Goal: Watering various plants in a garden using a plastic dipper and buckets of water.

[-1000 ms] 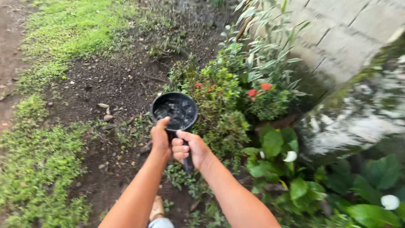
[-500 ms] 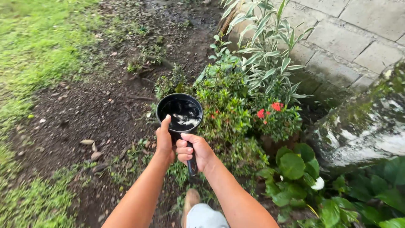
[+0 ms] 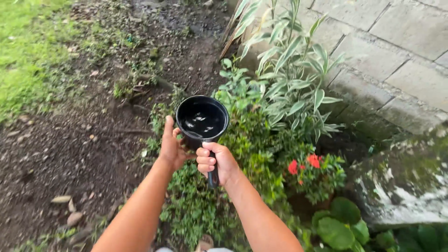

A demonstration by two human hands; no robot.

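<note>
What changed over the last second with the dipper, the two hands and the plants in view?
The person has walked forward along the bed: the red flowers slid from beside the black dipper to below and right of it, and the striped-leaf plant came closer. No grip was taken or let go. The right hand still clasps the handle, the left hand still steadies the cup, and it still holds water.

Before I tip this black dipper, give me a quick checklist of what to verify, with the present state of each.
1. Right hand closed on the handle: ok.
2. Left hand steadying the side of the black dipper: ok.
3. Water in the dipper: ok, its surface glints.
4. Dipper level, nothing spilling: ok.
5. Dipper over the green bush rather than bare soil: ok.
6. How full it is: cannot tell.
</note>
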